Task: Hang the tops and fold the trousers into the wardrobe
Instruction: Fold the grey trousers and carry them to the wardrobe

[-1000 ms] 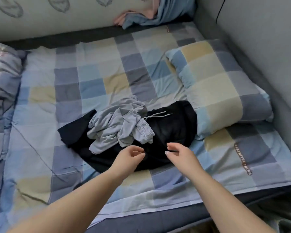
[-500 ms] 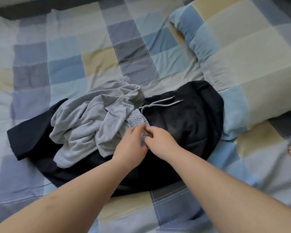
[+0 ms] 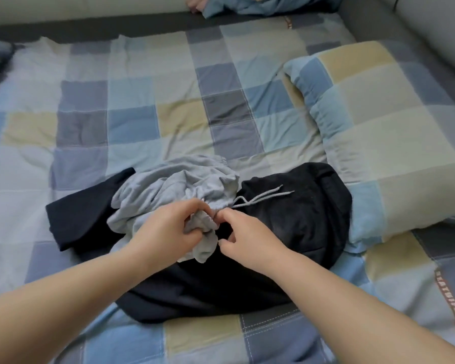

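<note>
Crumpled grey trousers (image 3: 168, 187) with an elastic waistband and a grey drawstring (image 3: 263, 197) lie on top of a dark navy garment (image 3: 294, 227) spread on the bed. My left hand (image 3: 166, 229) grips a bunched part of the grey waistband, lifted slightly off the pile. My right hand (image 3: 247, 240) is right beside it, fingers curled, pinching the waistband's edge at its fingertips. Both forearms reach in from the bottom of the view.
A checked bedsheet (image 3: 132, 122) covers the bed. A matching checked pillow (image 3: 378, 122) lies at the right, touching the dark garment. Blue and pink clothes (image 3: 247, 6) are heaped at the far edge. A grey padded wall (image 3: 431, 27) runs along the right.
Both hands went from hovering open above the pile to taking hold of the grey waistband. The left hand has now bunched the fabric and lifted it a little.
</note>
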The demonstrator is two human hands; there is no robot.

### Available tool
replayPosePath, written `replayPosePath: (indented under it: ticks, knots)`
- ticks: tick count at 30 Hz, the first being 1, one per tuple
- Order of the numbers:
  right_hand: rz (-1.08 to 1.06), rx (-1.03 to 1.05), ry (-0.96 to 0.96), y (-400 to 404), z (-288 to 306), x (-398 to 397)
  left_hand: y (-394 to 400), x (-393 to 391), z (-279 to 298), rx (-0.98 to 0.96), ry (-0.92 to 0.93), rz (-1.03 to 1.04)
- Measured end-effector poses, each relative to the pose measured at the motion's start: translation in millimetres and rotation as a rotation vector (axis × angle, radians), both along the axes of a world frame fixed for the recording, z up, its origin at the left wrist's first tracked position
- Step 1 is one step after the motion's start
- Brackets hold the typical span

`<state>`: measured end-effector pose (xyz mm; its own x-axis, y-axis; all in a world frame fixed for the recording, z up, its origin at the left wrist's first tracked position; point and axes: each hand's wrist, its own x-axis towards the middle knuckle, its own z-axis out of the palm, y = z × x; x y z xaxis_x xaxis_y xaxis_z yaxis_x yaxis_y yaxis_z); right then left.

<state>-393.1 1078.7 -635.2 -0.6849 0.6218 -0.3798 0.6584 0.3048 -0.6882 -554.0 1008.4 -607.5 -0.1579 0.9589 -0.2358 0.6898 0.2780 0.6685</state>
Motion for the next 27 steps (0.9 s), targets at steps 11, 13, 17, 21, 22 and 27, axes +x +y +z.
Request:
replayPosePath:
  ticks: [11, 13, 17, 21, 22, 27]
  knots:
    - [0.196, 0.133, -0.267, -21.7, 98.4, -70.8, -56.7, -114.9, 207.8, 0.115, -0.044, -0.092]
    - [0.225, 0.199, -0.437, -29.7, 105.7, -87.1, -74.7, -146.3, 228.5, 0.187, -0.042, -0.078]
    - [0.205, 0.372, -0.811, -64.3, 125.3, -121.1, -130.7, -230.4, 252.3, 0.252, 0.016, -0.064]
    - [0.257, 0.548, -0.905, -119.8, 168.6, -153.4, -201.4, -326.0, 267.6, 0.248, 0.169, -0.01]
    - [0.277, 0.587, -0.89, -132.7, 180.9, -164.2, -216.8, -347.0, 271.1, 0.236, 0.211, 0.002]
    - [0.327, 0.813, -0.72, -176.4, 262.7, -221.6, -283.5, -423.2, 299.6, 0.172, 0.493, 0.02]
